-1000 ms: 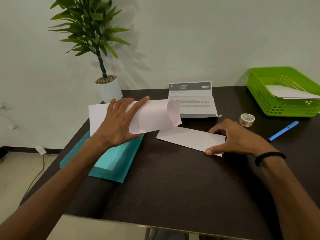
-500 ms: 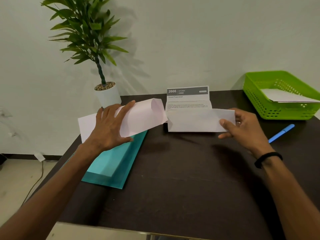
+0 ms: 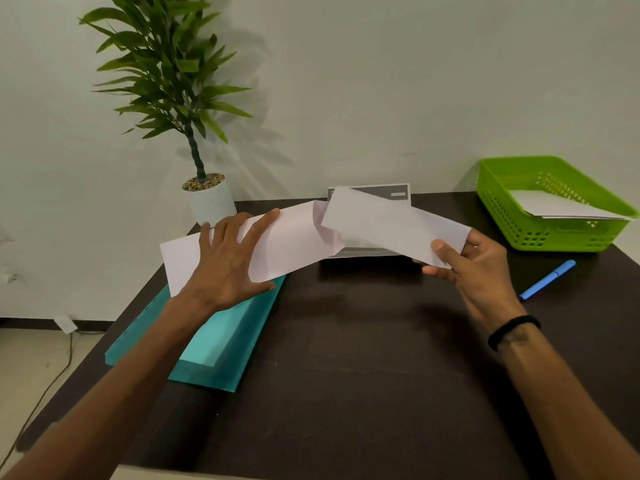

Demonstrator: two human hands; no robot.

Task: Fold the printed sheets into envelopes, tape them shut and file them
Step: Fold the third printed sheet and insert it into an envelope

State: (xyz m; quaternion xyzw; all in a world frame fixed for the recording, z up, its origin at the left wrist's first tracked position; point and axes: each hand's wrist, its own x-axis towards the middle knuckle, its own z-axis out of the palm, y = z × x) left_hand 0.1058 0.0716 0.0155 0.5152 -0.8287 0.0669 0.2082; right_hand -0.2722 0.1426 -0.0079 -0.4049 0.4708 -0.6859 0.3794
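My right hand [image 3: 469, 268] pinches a folded white envelope [image 3: 391, 228] by its right end and holds it tilted in the air above the table. My left hand [image 3: 230, 261] lies flat with spread fingers on a curled white sheet [image 3: 294, 237], which rests on a teal folder [image 3: 214, 341] at the table's left. Behind the lifted envelope a printed sheet [image 3: 381, 192] with a dark header shows partly. The envelope's left end overlaps the curled sheet's right end.
A green basket [image 3: 554, 216] holding white paper stands at the back right. A blue pen [image 3: 547, 279] lies in front of it. A potted plant [image 3: 207, 199] stands at the back left by the wall. The dark table [image 3: 363, 358] spreads in front.
My right hand picked the folded envelope up off the table and carried it back and up over the printed sheet. My left hand stayed pressing the curled sheet.
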